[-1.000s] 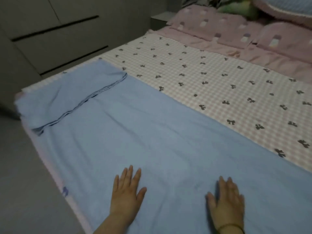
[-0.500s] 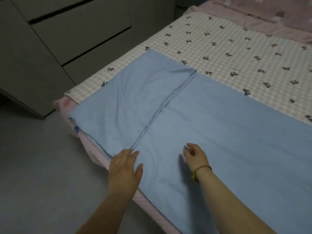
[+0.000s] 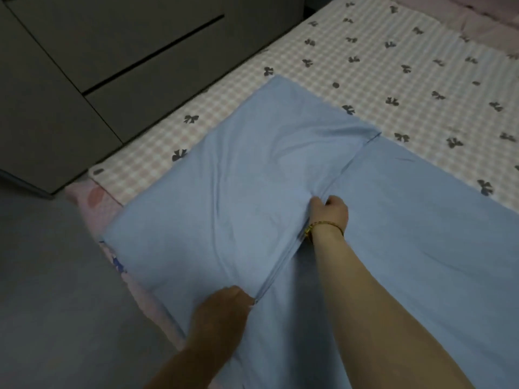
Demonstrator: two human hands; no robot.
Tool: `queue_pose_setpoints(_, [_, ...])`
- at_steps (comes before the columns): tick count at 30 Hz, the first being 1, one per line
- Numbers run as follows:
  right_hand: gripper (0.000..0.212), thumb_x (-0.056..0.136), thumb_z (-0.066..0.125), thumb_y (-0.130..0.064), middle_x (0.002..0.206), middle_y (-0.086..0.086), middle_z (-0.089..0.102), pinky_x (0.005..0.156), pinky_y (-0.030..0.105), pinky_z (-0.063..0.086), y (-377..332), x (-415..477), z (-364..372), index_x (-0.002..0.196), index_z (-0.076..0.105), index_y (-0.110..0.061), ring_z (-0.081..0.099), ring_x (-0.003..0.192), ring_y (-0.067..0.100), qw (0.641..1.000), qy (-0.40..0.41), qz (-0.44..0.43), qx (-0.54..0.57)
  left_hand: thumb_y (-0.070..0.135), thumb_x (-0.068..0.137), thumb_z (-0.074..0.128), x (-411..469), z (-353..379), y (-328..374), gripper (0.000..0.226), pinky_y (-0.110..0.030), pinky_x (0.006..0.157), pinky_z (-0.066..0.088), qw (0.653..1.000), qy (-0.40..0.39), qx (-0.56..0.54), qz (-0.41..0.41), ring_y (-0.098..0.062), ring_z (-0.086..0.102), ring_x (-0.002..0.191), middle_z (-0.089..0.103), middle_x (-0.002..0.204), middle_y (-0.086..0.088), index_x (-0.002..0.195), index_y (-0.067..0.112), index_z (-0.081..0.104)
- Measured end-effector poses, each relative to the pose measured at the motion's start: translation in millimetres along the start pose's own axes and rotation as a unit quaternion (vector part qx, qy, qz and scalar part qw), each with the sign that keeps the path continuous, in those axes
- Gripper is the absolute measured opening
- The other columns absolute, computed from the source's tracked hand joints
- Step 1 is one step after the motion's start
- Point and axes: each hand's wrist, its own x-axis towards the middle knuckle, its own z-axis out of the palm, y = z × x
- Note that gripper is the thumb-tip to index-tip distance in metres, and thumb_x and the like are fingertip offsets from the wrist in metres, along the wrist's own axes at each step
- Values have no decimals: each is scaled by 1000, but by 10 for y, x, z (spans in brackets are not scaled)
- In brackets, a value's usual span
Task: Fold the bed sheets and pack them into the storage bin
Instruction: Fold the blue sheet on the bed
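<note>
Gripping the sheet [image 3: 252,192] hem on the bed [image 3: 393,80].
Both the left hand [image 3: 222,310] and right hand [image 3: 330,211] pinch the folded flap's hem; an uneven pull could skew the fold or bunch the layers.

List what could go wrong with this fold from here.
The left hand and right hand grip the blue sheet only along the near part of its hem; the far corner may lag and skew the fold. Wrinkles bunched at the right hand may get pressed in. Lying at the bed edge, it might slide off.
</note>
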Motion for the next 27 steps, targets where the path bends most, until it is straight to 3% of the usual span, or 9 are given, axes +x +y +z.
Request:
queue_pose_setpoints(2, [40, 93, 46, -10, 59, 0, 34, 51, 24, 18, 148, 2, -79, 57, 28, -13, 39, 66, 20, 999, 43, -1, -11, 30, 66, 41, 63, -33, -50, 30, -14, 42, 42, 998, -22, -16, 61, -7, 58, 46, 58, 51, 12, 48, 22, 64])
queue_pose_setpoints(5, [22, 92, 48, -11, 70, 6, 46, 48, 23, 25, 193, 65, -143, 71, 46, -5, 44, 77, 21, 999, 46, 9, -25, 44, 84, 40, 208, -119, -181, 45, -18, 62, 34, 994, -16, -27, 109, -2, 48, 63, 57, 53, 15, 52, 26, 66])
queue_pose_setpoints(6, [14, 92, 51, -14, 84, 10, 54, 56, 18, 32, 88, 120, -150, 91, 53, 0, 50, 84, 24, 999, 41, 14, -15, 50, 92, 32, 300, -168, -255, 55, -20, 67, 33, 995, -1, -44, 92, -4, 46, 70, 62, 60, 14, 58, 27, 68])
queue_pose_setpoints(9, [51, 90, 56, -24, 128, 13, 49, 92, 26, 39, -240, 453, -75, 131, 37, 0, 50, 115, 28, 997, 51, 45, 46, 52, 96, 24, 764, -374, -596, 62, -31, 85, 35, 997, 35, -57, -34, -19, 52, 96, 71, 98, -10, 90, 14, 73])
queue_pose_setpoints(13, [39, 91, 51, -15, 120, 17, 55, 81, 28, 42, -371, 793, -75, 123, 48, 6, 52, 115, 33, 990, 109, 79, 34, 52, 82, 29, 1324, -437, -1078, 72, -48, 100, 34, 985, -59, -20, -158, -47, 50, 116, 50, 129, -29, 125, 0, 56])
queue_pose_setpoints(16, [39, 93, 48, -13, 130, 17, 49, 90, 29, 39, -432, 928, -63, 129, 41, 0, 48, 120, 31, 983, 170, 66, 6, 62, 92, 10, 1412, -351, -1364, 77, -42, 98, 22, 977, -171, 40, -117, -42, 54, 114, 57, 123, -26, 125, 7, 53])
queue_pose_setpoints(19, [56, 91, 53, -25, 142, 13, 37, 106, 34, 30, -601, 1133, -29, 138, 30, -4, 39, 128, 30, 982, 155, 101, 36, 62, 92, 7, 1395, -303, -1470, 69, -33, 109, 8, 982, -167, 28, -85, -31, 38, 122, 56, 126, -23, 128, 14, 41])
queue_pose_setpoints(23, [25, 95, 40, -11, 97, 21, 55, 87, 40, 39, -761, 1290, -82, 113, 52, 0, 53, 98, 35, 972, 214, 51, -83, 61, 92, 7, 1479, -320, -1536, 69, -25, 113, -8, 987, -141, 3, -81, -30, 34, 122, 53, 129, -22, 129, 13, 40])
queue_pose_setpoints(27, [46, 95, 39, -12, 142, 19, 36, 104, 41, 29, -745, 1257, 10, 139, 29, -6, 35, 129, 33, 947, 259, 51, -183, 60, 93, 8, 1500, -302, -1596, 68, -28, 113, 3, 991, -107, -9, -75, -30, 35, 120, 53, 128, -23, 128, 12, 40])
